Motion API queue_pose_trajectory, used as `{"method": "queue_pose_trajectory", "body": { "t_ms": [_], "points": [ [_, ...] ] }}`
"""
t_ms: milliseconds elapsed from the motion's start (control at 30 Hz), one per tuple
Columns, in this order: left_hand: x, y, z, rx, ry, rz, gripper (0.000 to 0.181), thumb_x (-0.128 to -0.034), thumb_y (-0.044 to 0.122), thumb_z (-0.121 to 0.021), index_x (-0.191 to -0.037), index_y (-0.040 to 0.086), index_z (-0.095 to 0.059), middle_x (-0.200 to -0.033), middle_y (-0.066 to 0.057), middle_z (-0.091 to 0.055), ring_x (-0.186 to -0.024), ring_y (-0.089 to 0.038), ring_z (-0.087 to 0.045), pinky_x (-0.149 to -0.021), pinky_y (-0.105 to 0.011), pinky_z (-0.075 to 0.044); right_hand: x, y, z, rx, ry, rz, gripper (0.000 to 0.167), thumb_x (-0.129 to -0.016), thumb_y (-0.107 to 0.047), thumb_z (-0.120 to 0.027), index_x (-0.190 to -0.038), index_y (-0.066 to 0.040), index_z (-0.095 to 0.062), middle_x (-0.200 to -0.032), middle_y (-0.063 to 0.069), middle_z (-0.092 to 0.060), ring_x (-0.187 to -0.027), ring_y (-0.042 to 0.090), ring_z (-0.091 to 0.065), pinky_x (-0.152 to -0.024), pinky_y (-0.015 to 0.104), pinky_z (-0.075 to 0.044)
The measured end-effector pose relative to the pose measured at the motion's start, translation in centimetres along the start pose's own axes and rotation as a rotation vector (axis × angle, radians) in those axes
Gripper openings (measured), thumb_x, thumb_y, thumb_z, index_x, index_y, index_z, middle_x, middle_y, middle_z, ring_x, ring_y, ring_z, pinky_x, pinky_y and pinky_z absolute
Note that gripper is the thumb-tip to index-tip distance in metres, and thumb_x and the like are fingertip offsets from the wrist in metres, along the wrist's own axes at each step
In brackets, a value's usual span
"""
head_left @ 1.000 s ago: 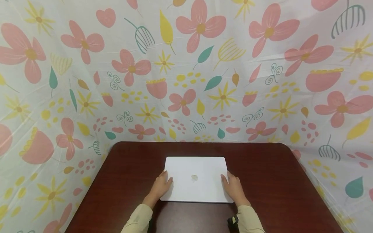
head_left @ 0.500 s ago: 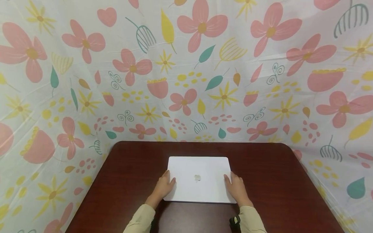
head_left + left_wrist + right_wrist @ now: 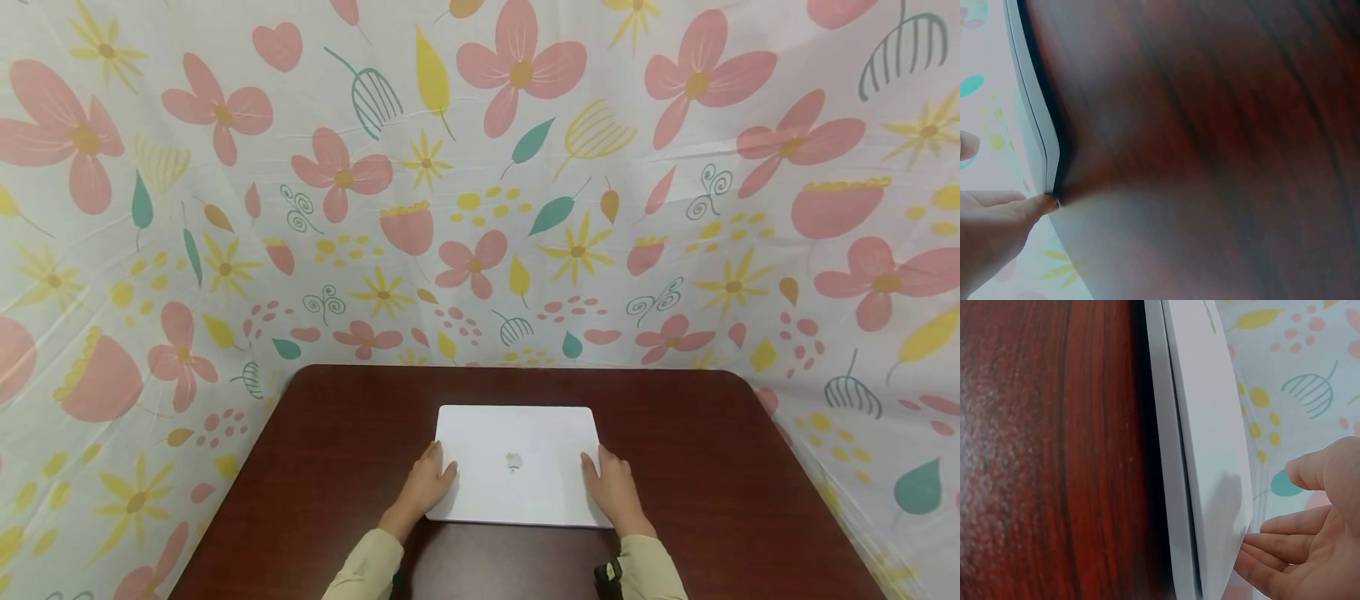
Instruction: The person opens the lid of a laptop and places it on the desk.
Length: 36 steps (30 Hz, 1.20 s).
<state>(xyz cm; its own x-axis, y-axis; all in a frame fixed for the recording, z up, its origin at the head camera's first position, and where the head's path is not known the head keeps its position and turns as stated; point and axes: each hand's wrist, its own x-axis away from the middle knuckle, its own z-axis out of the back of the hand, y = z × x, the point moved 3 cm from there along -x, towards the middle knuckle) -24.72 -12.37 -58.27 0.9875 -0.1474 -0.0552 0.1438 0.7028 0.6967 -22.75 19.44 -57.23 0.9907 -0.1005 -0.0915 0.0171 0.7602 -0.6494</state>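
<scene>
A closed silver laptop (image 3: pixel 517 492) with a logo on its lid lies flat on the brown table. My left hand (image 3: pixel 423 486) is at its left side, thumb over the lid; in the left wrist view the fingertips of this hand (image 3: pixel 997 228) touch the laptop's edge (image 3: pixel 1038 134) and the thumb stands apart. My right hand (image 3: pixel 617 492) is at the opposite side. Seen from the right wrist, this hand (image 3: pixel 1316 531) has nearly straight fingers touching the side of the laptop (image 3: pixel 1210 487), its thumb raised off the lid.
The dark wooden table (image 3: pixel 360 392) has rounded far corners. Behind and beside it hangs a white cloth (image 3: pixel 480 208) with pink, yellow and green flower prints. A black band (image 3: pixel 607 575) sits at the right sleeve.
The laptop has shifted slightly to the right on the table, and both hands have moved along with it, keeping their places at its sides.
</scene>
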Motion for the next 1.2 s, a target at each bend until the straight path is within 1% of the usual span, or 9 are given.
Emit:
{"method": "queue_pose_trajectory", "body": {
  "t_ms": [100,267,400,500,667,767,833,933,1200],
  "points": [
    [0.1,-0.1,-0.1,0.010,-0.007,-0.006,0.059,-0.0948,0.018,-0.056,-0.134,-0.022,-0.037,-0.140,-0.040,-0.035,-0.128,-0.052,-0.038,-0.104,-0.059,-0.034,0.1,0.2,-0.1,0.001,0.002,0.005,0.051,-0.099,-0.017,-0.049,-0.128,0.025,-0.041,-0.128,0.043,-0.046,-0.120,0.058,-0.041,-0.100,0.062,-0.036],
    [0.5,-0.5,-0.2,0.011,-0.031,-0.026,0.061,-0.0949,0.017,-0.055,-0.135,-0.023,-0.034,-0.142,-0.040,-0.032,-0.132,-0.051,-0.033,-0.106,-0.060,-0.030,0.3,0.5,-0.3,-0.016,-0.027,0.004,0.053,-0.100,-0.017,-0.049,-0.133,0.022,-0.038,-0.133,0.041,-0.043,-0.125,0.054,-0.039,-0.102,0.061,-0.034],
    [0.9,-0.7,0.0,-0.002,-0.077,-0.046,0.065,-0.0959,0.018,-0.055,-0.137,-0.023,-0.028,-0.144,-0.041,-0.026,-0.137,-0.049,-0.026,-0.109,-0.058,-0.027,0.6,0.5,-0.4,-0.026,-0.044,0.013,0.053,-0.100,-0.017,-0.049,-0.135,0.021,-0.037,-0.136,0.040,-0.040,-0.128,0.053,-0.037,-0.104,0.061,-0.032],
    [1.3,-0.7,0.1,0.001,-0.117,-0.056,0.067,-0.0967,0.020,-0.054,-0.139,-0.024,-0.024,-0.146,-0.041,-0.022,-0.138,-0.048,-0.022,-0.110,-0.057,-0.025,0.9,0.6,-0.2,-0.020,-0.045,0.035,0.053,-0.099,-0.017,-0.050,-0.134,0.021,-0.038,-0.136,0.039,-0.041,-0.128,0.052,-0.037,-0.105,0.060,-0.032],
    [1.9,-0.7,0.4,0.025,-0.157,-0.075,0.070,-0.0974,0.022,-0.054,-0.140,-0.023,-0.021,-0.148,-0.040,-0.019,-0.139,-0.048,-0.020,-0.111,-0.058,-0.023,1.2,0.9,0.1,0.007,-0.056,0.064,0.052,-0.098,-0.017,-0.053,-0.134,0.019,-0.041,-0.137,0.036,-0.042,-0.130,0.048,-0.039,-0.106,0.057,-0.033],
    [2.3,-0.8,0.6,0.035,-0.166,-0.082,0.072,-0.0960,0.021,-0.057,-0.140,-0.023,-0.022,-0.148,-0.040,-0.020,-0.139,-0.049,-0.020,-0.110,-0.059,-0.023,1.5,0.8,0.3,0.010,-0.073,0.068,0.053,-0.097,-0.018,-0.055,-0.134,0.018,-0.042,-0.137,0.035,-0.044,-0.130,0.046,-0.040,-0.105,0.057,-0.034],
    [2.5,-0.9,0.7,0.020,-0.171,-0.087,0.074,-0.0943,0.021,-0.060,-0.140,-0.023,-0.023,-0.148,-0.040,-0.020,-0.139,-0.049,-0.021,-0.110,-0.059,-0.023,1.8,0.7,0.5,0.012,-0.085,0.078,0.053,-0.096,-0.018,-0.057,-0.133,0.018,-0.043,-0.136,0.035,-0.045,-0.129,0.046,-0.041,-0.105,0.057,-0.034],
    [2.8,-1.2,0.7,-0.005,-0.183,-0.083,0.080,-0.0916,0.024,-0.065,-0.141,-0.022,-0.022,-0.148,-0.039,-0.021,-0.139,-0.048,-0.022,-0.111,-0.058,-0.023,2.1,0.8,0.6,0.019,-0.101,0.111,0.054,-0.095,-0.018,-0.060,-0.133,0.017,-0.044,-0.135,0.035,-0.046,-0.128,0.046,-0.042,-0.105,0.057,-0.034],
    [3.4,-1.5,0.7,-0.059,-0.212,-0.136,0.096,-0.0820,0.031,-0.076,-0.141,-0.022,-0.021,-0.147,-0.040,-0.021,-0.138,-0.048,-0.023,-0.110,-0.058,-0.024,3.1,1.2,1.0,0.045,-0.134,0.220,0.056,-0.092,-0.021,-0.066,-0.133,0.013,-0.049,-0.137,0.031,-0.047,-0.130,0.045,-0.041,-0.105,0.056,-0.034]
  ]
}}
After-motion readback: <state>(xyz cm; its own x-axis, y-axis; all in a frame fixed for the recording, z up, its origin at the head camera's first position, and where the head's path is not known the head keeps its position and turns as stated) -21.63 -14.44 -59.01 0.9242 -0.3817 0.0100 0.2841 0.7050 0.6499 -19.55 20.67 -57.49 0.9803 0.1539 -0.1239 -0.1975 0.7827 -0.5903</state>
